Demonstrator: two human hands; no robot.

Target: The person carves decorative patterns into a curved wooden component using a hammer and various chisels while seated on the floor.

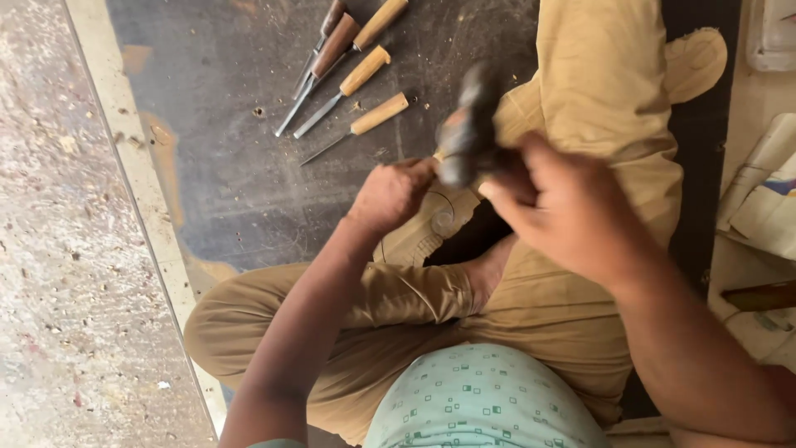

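We see a person who sits cross-legged on a dark mat, looking down at both hands above the lap. The right hand has its fingers closed around the handle of a dark mallet; the mallet head is blurred and stands raised just above the left hand. The left hand is closed into a fist around a tool with a pale wooden handle; only a small part of it shows, so we cannot tell what kind of tool it is. Under this hand lies a light wooden piece with curved lines cut into it; it rests on the folded legs, in beige trousers, near the middle of the mat. A second rounded wooden piece shows beside the knee, toward the far right corner of the mat. Near the far edge of the mat lie several chisels with wooden handles, side by side, well apart from the hands. A speckled stone floor runs along the left edge of the mat.
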